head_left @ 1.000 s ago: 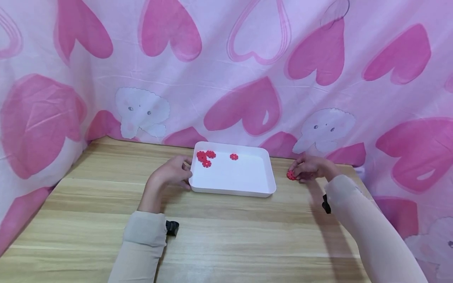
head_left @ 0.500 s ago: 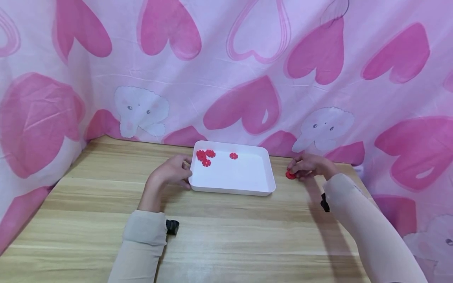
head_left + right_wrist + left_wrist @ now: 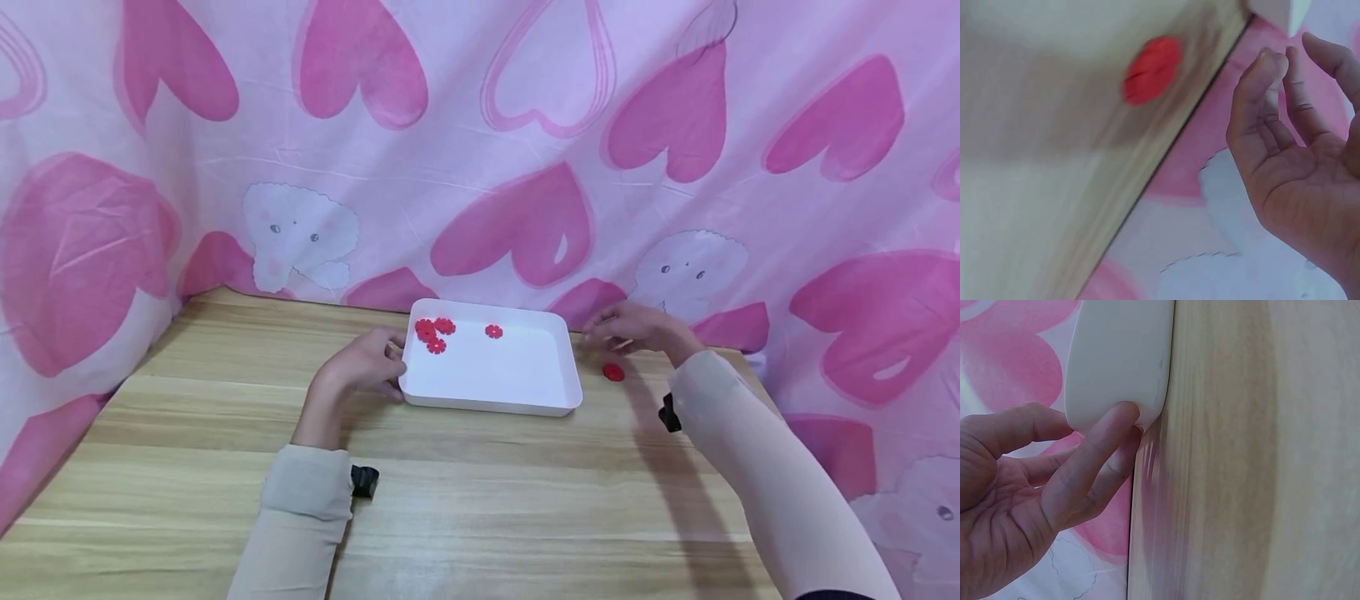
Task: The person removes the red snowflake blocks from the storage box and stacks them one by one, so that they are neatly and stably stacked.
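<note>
A shallow white tray [image 3: 487,375] lies on the wooden table. My left hand [image 3: 367,360] grips its left end; in the left wrist view, fingertips [image 3: 1124,412] press the outer wall of the tray [image 3: 1119,356] near the table. Inside the tray, a cluster of red notched plastic discs [image 3: 437,345] overlaps at the back left, and a single red disc [image 3: 493,332] lies farther right. Beyond the tray's right end, a red disc piece [image 3: 613,372] rests on the table. My right hand [image 3: 630,327] hovers just behind that piece, holding nothing, with loosely bent fingers [image 3: 1300,94].
The wooden table [image 3: 480,500] ends at the back against a pink curtain [image 3: 517,150] printed with hearts, which also hangs along both sides. A black wrist camera [image 3: 365,482] sits on the left cuff, and another black camera [image 3: 670,413] on the right.
My right hand has let go of the red disc piece, leaving it on the table, and moved up and left toward the tray. My left hand stays on the tray.
</note>
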`<state>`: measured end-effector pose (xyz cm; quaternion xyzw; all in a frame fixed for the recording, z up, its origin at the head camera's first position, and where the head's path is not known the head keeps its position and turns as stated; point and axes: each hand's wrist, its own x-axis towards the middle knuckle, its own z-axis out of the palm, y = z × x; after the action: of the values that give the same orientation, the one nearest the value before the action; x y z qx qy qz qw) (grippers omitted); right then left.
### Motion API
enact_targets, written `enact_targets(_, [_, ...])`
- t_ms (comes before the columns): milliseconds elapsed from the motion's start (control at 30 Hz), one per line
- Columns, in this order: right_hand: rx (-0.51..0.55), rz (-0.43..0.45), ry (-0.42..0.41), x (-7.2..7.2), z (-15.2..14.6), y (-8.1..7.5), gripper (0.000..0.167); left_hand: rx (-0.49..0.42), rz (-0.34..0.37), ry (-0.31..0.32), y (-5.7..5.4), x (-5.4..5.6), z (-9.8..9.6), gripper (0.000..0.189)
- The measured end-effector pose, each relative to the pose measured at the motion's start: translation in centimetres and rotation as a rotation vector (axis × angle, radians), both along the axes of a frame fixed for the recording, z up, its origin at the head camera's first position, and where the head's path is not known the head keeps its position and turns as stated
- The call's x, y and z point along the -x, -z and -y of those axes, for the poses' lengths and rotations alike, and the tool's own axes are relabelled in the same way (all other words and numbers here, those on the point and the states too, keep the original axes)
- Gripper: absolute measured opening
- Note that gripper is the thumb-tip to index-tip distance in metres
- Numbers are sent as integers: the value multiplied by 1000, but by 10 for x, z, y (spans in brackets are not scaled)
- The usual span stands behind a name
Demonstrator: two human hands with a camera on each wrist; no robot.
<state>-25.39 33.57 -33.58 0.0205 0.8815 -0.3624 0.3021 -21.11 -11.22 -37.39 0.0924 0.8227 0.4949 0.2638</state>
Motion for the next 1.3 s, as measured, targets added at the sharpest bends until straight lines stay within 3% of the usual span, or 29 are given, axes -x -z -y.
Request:
enact_targets(167, [63, 5, -57, 12, 21, -7, 43, -2, -5, 0, 0, -1, 1, 51])
enact_targets(433, [67, -17, -31, 18, 51, -18, 49, -12, -12, 12, 1, 0, -4, 52])
enact_targets(667, [95, 9, -71, 28, 85, -26, 46, -10, -8, -1, -2, 1, -3, 52])
enact_targets(967, [95, -13, -99, 34, 116, -22, 41, 12, -22, 12, -2, 1, -8, 50])
enact_targets(1300, [42, 35, -98, 37, 135, -5, 42, 8, -27, 10, -3, -3, -14, 50])
